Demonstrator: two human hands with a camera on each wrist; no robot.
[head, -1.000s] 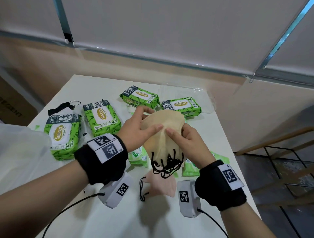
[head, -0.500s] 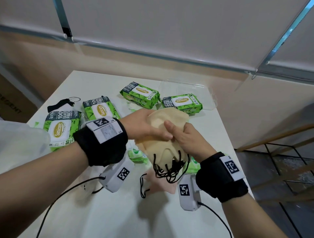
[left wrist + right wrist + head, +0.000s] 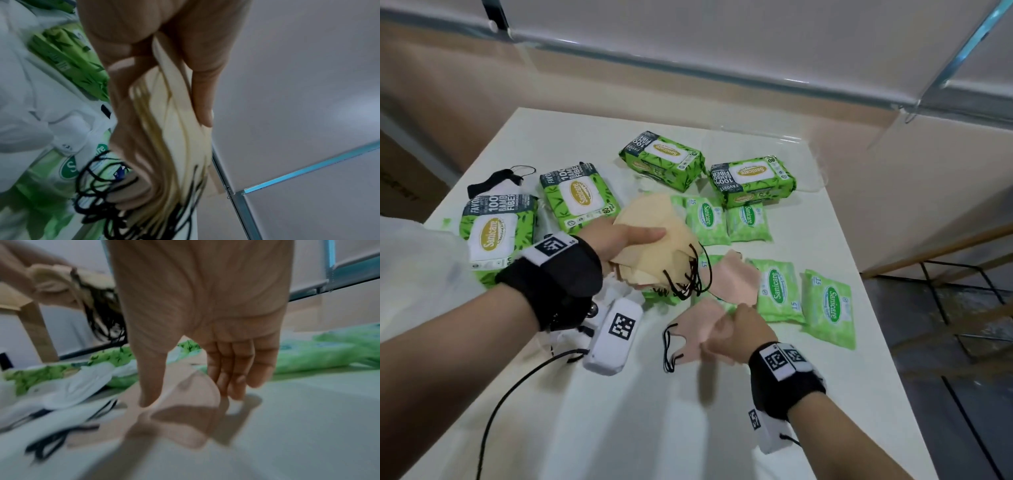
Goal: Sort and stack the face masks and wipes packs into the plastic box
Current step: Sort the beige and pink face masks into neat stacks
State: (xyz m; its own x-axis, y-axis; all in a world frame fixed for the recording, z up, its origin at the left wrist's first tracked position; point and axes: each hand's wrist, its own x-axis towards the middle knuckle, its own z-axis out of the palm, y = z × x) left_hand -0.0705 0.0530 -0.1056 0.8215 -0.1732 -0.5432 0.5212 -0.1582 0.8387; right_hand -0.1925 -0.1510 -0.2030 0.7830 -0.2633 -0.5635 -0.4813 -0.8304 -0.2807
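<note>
- Masks first: my left hand (image 3: pixel 619 240) holds a beige stack of masks (image 3: pixel 654 240) above the tabletop (image 3: pixel 688 428), thumb on top and fingers (image 3: pixel 131 123) underneath, so the layers stay squared while the black ear loops (image 3: pixel 688 277) dangle off the far end.
- I judge I keep the stack lifted so that every further mask can be slid onto it before the lot goes into the box.
- My right hand (image 3: pixel 736 332) is down at the pink mask (image 3: pixel 698 329) lying flat on the tabletop, just nearer me than the stack; thumb and fingers (image 3: pixel 236 378) are narrowed at its edge, touching it, but blur leaves me unable to tell whether they have pinched it.
- A second pink mask (image 3: pixel 736 277) lies just beyond the first one, right beside the dangling loops.
- Small wipes packs (image 3: pixel 777 291) lie to the right of the pink masks; large wipes packs (image 3: pixel 578 195) sit beyond the stack and left of it.
- A black mask (image 3: pixel 493 180) lies far left of the stack.
- The clear plastic box (image 3: pixel 804 147) waits at the far edge, well apart from both hands.
</note>
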